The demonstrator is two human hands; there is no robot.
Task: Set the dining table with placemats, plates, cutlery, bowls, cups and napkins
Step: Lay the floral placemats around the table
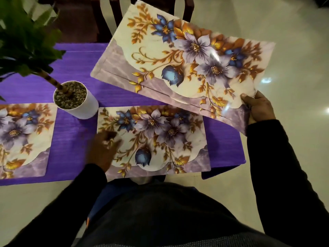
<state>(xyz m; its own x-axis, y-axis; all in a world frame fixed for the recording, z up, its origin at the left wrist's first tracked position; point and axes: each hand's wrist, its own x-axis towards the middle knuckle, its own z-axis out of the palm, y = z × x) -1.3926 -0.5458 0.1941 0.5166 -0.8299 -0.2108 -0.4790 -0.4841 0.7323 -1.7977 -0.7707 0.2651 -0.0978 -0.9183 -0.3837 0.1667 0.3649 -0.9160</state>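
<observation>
Right hand (260,108) grips stacked floral placemats (178,59); no writing legible.

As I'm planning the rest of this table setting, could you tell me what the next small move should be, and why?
Probably draw the left hand off the near placemat, which already lies flat on the purple tablecloth, and take one mat from the stack of placemats that the right hand grips by its corner, held above the table. Only two mats are laid in view.
</observation>
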